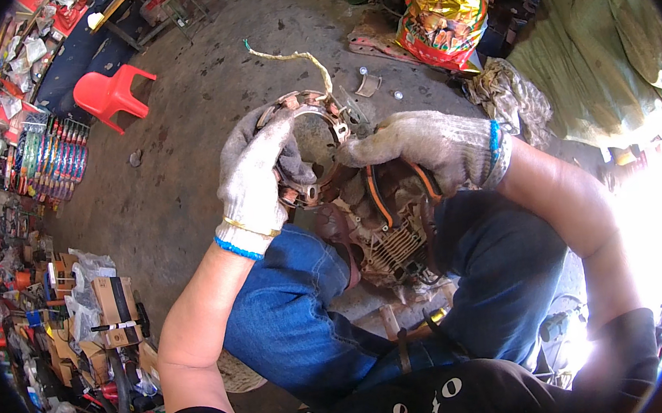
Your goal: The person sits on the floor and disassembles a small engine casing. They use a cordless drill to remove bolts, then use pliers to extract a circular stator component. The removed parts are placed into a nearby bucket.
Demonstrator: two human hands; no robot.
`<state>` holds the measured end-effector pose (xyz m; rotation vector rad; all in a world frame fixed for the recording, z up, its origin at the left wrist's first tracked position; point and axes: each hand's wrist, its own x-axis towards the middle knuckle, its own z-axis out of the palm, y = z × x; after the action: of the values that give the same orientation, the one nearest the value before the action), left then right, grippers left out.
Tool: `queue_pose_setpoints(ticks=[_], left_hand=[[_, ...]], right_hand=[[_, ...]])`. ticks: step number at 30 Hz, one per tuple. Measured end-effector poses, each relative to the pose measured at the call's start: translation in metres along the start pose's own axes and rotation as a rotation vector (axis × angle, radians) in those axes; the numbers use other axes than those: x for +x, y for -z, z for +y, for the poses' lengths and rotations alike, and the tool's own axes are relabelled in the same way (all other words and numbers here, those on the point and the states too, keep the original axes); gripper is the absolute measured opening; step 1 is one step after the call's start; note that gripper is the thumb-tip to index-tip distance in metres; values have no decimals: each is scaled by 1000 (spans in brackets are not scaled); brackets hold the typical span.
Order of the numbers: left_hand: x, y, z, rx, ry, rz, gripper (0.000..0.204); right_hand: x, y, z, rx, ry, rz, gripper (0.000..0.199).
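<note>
Up in front of my knees is a round stator (pixel 342 131), a metal ring with copper-coloured coils around an open centre. My left hand (pixel 255 162), in a greyish-white knitted glove with a blue cuff edge, grips its left side, fingers wrapped through the ring. My right hand (pixel 429 144), gloved alike, closes on the ring's right edge; its fingertips are partly hidden. From the stator's top a yellowish sleeved cable (pixel 307 56) curves up and left, ending in thin green wires. Below, between my legs, sits a dirty finned engine (pixel 400 248), partly covered by my hands.
A red plastic stool (pixel 114 96) stands at the far left. Boxes, bags and parts crowd the left side, including a cardboard box (pixel 116 300). Beyond my right hand are a curved metal piece (pixel 369 84), a yellow-and-red sack (pixel 443 9) and a green cloth cover (pixel 597 49).
</note>
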<state>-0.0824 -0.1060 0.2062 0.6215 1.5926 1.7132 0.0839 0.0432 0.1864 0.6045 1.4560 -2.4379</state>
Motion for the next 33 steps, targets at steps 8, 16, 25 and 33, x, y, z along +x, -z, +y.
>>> queue_pose_setpoints(ticks=[8, 16, 25, 33], left_hand=[[0, 0, 0, -51, -14, -18, 22], [-2, 2, 2, -146, 71, 5, 17], [-2, -4, -2, 38, -105, -82, 21], [-8, -9, 3, 125, -73, -108, 26]], right_hand=[[-1, -3, 0, 24, -33, -17, 40], [7, 6, 10, -519, 328, 14, 41], [1, -6, -1, -506, 223, 174, 50], [-10, -8, -13, -865, 90, 451, 58]])
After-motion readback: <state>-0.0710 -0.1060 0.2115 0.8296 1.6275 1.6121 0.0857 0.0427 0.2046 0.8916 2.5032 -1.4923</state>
